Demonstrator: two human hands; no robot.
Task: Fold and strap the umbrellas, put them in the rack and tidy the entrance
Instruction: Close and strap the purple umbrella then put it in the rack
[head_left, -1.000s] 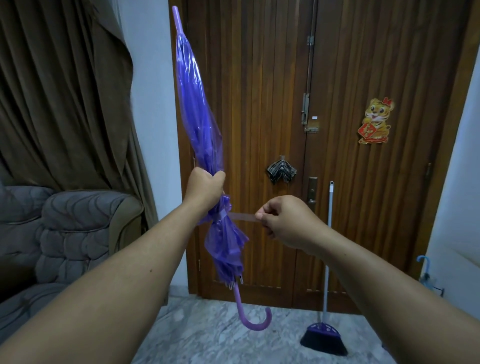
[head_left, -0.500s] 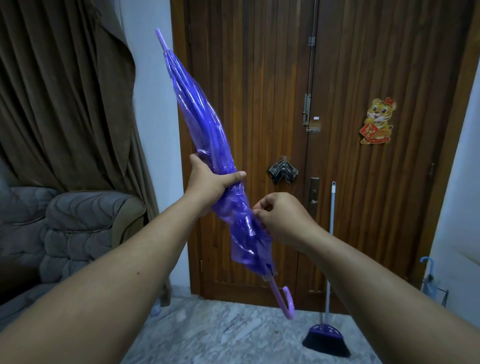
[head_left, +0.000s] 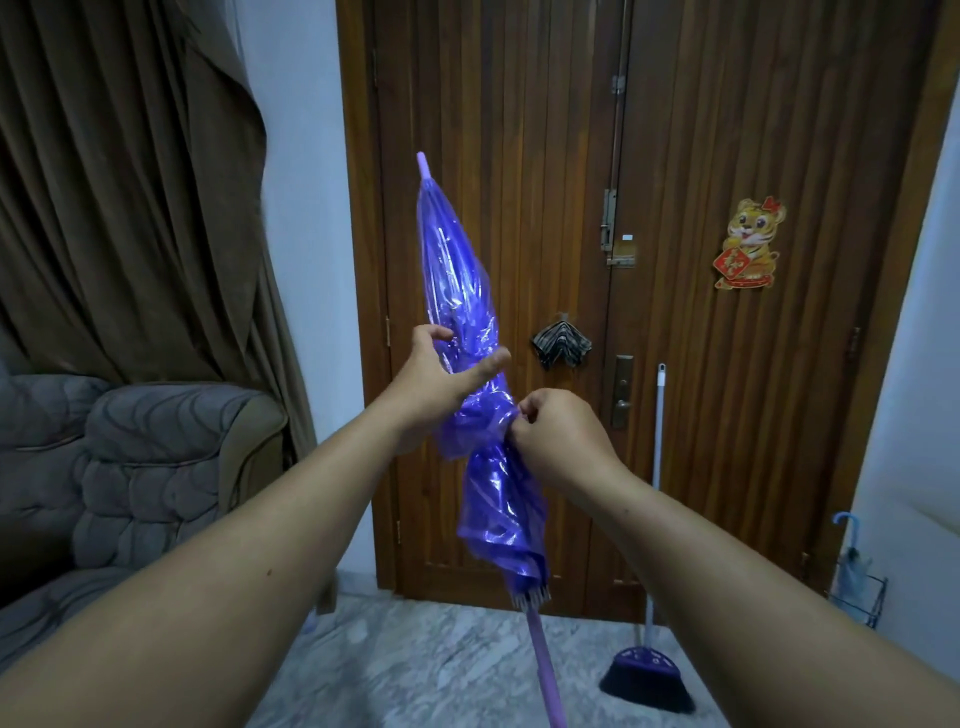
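In the head view, the purple umbrella (head_left: 457, 291) stands near upright at the centre of the frame, tip toward the top, handle shaft running out at the bottom edge. The left hand (head_left: 441, 374) wraps its fingers round the folded canopy just above the cinched waist, while the right hand (head_left: 550, 431), immediately lower right of it, pinches at that waist, seemingly on the strap, which is hidden. The rack (head_left: 860, 592) sits at the right edge, nearer the right hand, so the long axis would have to swing that way.
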